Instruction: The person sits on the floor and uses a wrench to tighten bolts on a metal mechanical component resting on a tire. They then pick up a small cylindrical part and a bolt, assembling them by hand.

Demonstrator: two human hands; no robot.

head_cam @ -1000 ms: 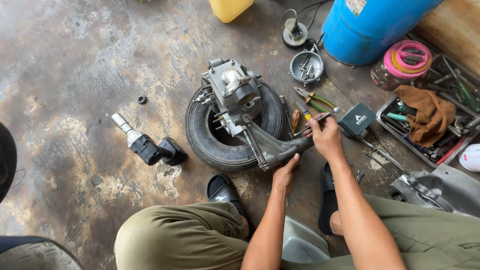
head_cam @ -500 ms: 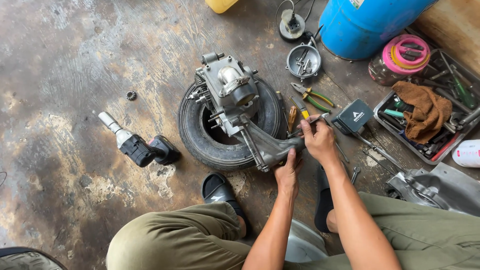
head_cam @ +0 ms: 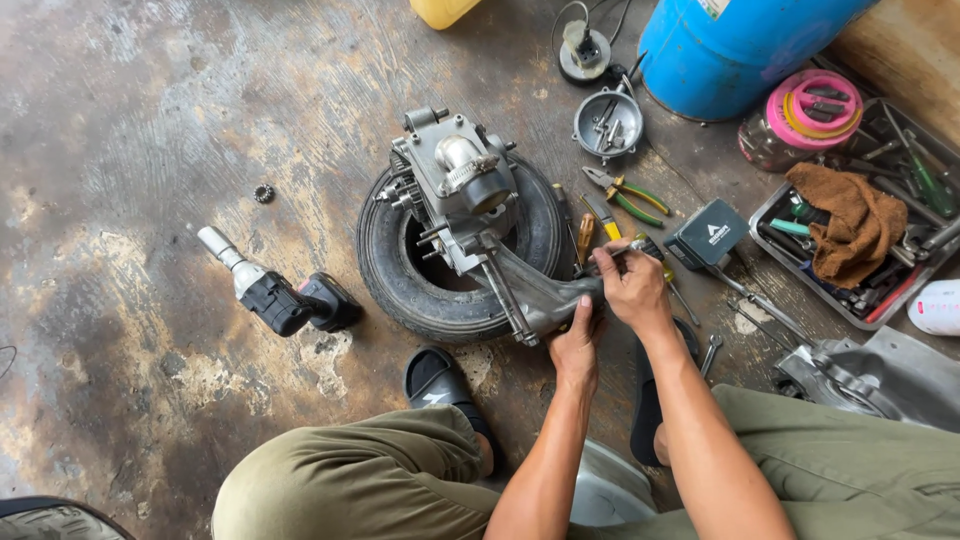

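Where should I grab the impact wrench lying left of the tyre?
Judging by its pose, take the impact wrench by the black body, mid-length, coming from straight above. It lies flat on the floor, silver nose up-left, bulky black end toward the tyre, and nothing crowds its sides.

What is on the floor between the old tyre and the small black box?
In the head view, green-handled pliers and screwdrivers lie between the tyre and black box.
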